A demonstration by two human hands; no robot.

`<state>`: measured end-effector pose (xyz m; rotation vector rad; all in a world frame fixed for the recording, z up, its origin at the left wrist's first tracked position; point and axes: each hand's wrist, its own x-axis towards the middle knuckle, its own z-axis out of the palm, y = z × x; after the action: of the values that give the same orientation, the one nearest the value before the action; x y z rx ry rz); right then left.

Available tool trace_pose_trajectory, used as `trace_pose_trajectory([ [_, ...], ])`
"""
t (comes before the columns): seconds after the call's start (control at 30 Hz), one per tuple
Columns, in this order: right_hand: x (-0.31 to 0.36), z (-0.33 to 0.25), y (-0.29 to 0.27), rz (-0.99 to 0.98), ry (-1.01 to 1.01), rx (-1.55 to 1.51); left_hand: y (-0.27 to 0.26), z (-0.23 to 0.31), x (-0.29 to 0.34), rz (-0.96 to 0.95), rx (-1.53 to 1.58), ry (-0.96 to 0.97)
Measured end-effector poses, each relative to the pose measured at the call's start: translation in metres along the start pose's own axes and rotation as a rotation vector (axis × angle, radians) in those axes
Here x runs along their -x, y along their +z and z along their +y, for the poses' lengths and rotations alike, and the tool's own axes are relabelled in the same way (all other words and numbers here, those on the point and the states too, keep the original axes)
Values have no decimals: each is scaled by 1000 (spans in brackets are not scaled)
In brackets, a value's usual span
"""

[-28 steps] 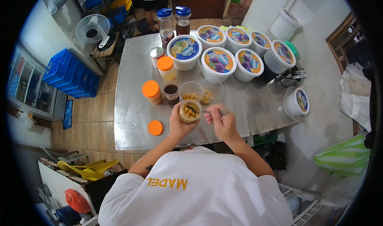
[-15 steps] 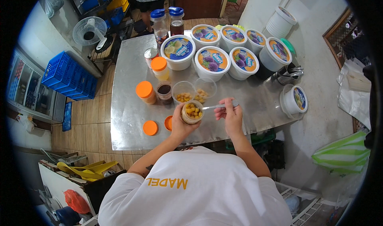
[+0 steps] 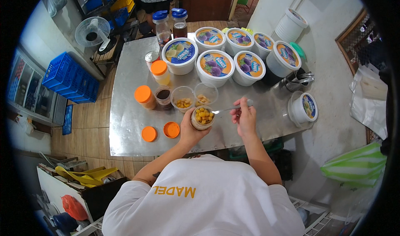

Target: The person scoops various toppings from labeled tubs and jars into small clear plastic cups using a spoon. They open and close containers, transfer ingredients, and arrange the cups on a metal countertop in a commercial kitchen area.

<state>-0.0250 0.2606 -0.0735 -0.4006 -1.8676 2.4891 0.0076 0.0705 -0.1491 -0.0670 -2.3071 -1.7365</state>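
Jar and spoon held above the steel tabletop (image 3: 133, 111)

Left hand (image 3: 189, 125) fingers wrap a small jar (image 3: 203, 118) of yellow pieces, hiding its lower half; right hand (image 3: 246, 117) fingers pinch a spoon (image 3: 227, 109), its bowl indistinct at the jar's rim.

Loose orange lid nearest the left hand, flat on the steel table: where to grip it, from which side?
Take the orange lid by its rim, coming from straight above. It lies flat on the steel table, so only opposite edges offer a grip. Pinch front to back: a second orange lid sits close on its left, and the left hand, holding a small jar, is close on its right.
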Motion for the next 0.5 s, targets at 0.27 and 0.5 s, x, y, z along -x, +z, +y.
trace_pose_trajectory([
  [0.27,-14,-7,-8,-5,0,3,12,0,1,58,52,-3],
  [0.5,-26,-5,-7,-48,35,-39,20,-6,-2,96,51,-4],
])
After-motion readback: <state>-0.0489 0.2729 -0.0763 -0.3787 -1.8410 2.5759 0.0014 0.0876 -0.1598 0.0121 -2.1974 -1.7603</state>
